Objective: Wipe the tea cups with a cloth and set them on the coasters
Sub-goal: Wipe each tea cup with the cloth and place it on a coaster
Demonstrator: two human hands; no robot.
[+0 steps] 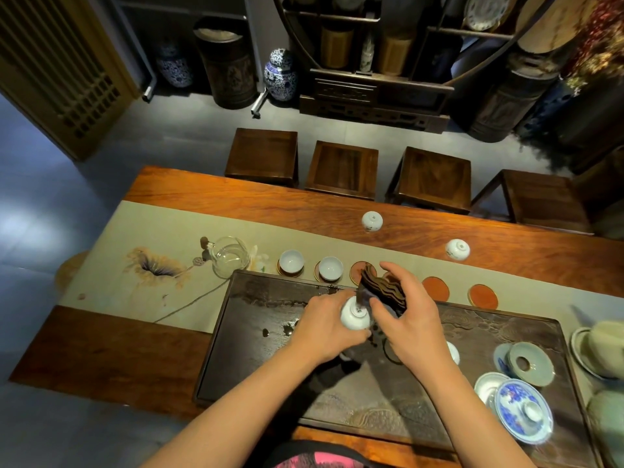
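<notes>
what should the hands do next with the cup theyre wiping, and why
Probably finish the wipe, then set the cup upright on the nearest bare coaster. The left hand grips it with its foot up while the right hand presses the folded cloth against it. Two cups already sit on coasters to the left, and this coaster comes next in the row.

Premises present as a traditional tea room or tea shop. A long wooden table [209, 194] carries a painted runner [141, 238] and a carved tea tray [270, 366]. Four stools [342, 167] line the far side. Blue-and-white jars [279, 76] and a display shelf [374, 86] stand beyond.
</notes>
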